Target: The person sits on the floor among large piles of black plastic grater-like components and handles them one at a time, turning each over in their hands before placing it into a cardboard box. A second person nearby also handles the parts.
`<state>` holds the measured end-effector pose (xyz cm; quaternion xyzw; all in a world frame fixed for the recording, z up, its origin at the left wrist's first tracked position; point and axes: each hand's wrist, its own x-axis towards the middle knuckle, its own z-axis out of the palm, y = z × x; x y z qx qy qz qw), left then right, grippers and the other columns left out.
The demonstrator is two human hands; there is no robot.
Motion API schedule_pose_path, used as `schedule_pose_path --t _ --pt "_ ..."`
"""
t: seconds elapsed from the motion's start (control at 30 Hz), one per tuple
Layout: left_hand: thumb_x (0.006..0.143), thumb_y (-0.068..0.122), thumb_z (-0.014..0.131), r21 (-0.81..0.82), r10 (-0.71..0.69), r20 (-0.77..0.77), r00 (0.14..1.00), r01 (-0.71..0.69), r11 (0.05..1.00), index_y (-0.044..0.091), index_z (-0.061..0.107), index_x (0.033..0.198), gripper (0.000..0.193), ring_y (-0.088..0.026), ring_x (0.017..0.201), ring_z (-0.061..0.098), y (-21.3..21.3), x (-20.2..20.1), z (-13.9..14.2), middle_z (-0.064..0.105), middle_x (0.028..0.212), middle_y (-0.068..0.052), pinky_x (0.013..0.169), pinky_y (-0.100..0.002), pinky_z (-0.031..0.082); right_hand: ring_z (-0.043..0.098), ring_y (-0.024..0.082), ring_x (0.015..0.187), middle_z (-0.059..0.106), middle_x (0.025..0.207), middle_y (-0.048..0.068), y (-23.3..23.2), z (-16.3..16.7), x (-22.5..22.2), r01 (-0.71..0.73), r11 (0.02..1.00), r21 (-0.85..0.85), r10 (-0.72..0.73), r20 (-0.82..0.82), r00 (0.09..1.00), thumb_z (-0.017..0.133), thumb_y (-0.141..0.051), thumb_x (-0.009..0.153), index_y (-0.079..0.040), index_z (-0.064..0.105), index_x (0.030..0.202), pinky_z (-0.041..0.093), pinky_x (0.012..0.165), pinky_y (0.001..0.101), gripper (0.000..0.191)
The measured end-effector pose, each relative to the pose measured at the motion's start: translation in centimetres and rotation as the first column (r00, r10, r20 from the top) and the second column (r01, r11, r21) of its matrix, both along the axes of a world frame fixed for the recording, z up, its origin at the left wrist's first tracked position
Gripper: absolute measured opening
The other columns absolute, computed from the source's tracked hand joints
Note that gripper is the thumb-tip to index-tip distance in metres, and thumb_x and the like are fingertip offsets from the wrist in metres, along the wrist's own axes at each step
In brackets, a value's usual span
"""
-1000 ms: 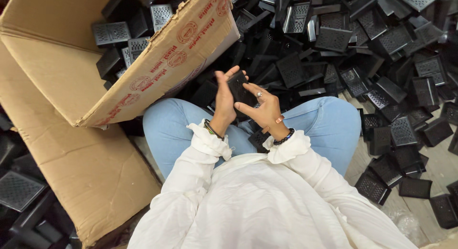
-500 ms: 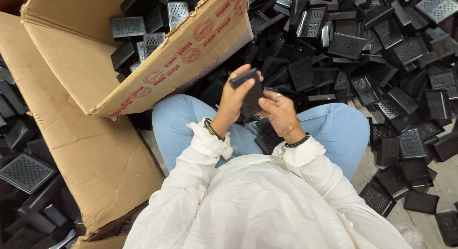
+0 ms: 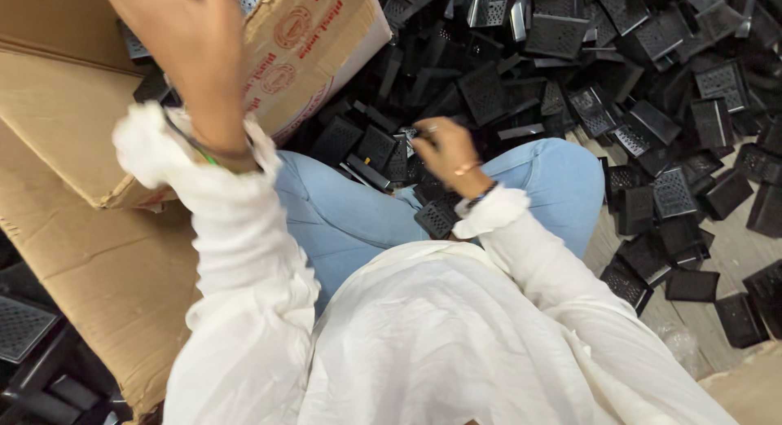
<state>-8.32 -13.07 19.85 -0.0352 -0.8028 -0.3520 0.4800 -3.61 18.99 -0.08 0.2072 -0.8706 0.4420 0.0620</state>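
Wooden floor shows at the lower right of the frame, mostly buried under a heap of black grille parts (image 3: 652, 58) filling the top and right. Person seated, blue jeans (image 3: 350, 217), white blouse. Left hand (image 3: 183, 46) raised high at upper left over the open cardboard box (image 3: 318, 42); its fingers run off the top edge, only a dark sliver showing there, so cannot tell what it holds. Right hand (image 3: 444, 152) low at centre, fingers curled narrow onto black parts between the knees. Judged: sorting pieces from heap into box. Loose parts lie against the lap (image 3: 436, 217).
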Motion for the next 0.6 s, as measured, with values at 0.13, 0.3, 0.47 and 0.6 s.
schedule_pose_path --t 0.13,0.3,0.47,0.6 --pt "0.101 0.006 0.072 0.159 -0.268 0.002 0.963 0.264 0.951 0.000 0.048 0.135 0.042 -0.032 0.130 0.054 5.9 4.9 -5.3 0.053 0.136 -0.017 0.117 -0.040 0.041 0.067 0.039 0.092 0.067 0.099 0.020 -6.4 -3.4 -0.6 0.010 0.946 0.324 -0.030 0.059 0.998 0.086 -0.036 0.082 0.001 0.070 0.108 0.055 0.079 0.0457 0.048" --pt "0.085 -0.002 0.069 0.057 -0.331 0.425 0.842 0.340 0.939 0.000 0.043 0.150 0.070 -0.047 0.144 0.045 10.2 8.4 -13.8 0.044 0.153 -0.028 0.123 -0.049 0.036 0.068 0.038 0.089 0.069 0.096 0.020 -8.2 -4.3 -1.9 0.059 0.969 0.241 -0.099 0.156 0.983 0.084 -0.031 0.075 -0.001 0.072 0.104 0.055 0.076 0.0452 0.043" --pt "0.066 0.012 0.084 0.169 -0.422 0.647 0.635 0.420 0.892 -0.002 0.018 0.156 0.112 -0.049 0.135 0.043 10.7 9.7 -18.4 0.040 0.147 -0.032 0.112 -0.052 0.036 0.069 0.023 0.080 0.074 0.092 0.019 -4.8 -1.1 0.4 0.075 0.997 0.021 -0.075 0.505 0.860 0.080 -0.029 0.084 0.001 0.072 0.113 0.056 0.073 0.0342 0.042" --pt "0.081 0.010 0.088 0.278 -0.582 0.419 0.697 0.512 0.813 0.005 0.014 0.163 0.111 -0.045 0.141 0.047 11.7 7.5 -17.7 0.043 0.153 -0.031 0.116 -0.049 0.040 0.070 0.007 0.091 0.073 0.103 0.011 -1.3 1.5 1.0 0.030 0.884 -0.466 0.207 0.448 0.870 0.078 -0.022 0.090 0.000 0.066 0.126 0.059 0.080 0.0255 0.044"
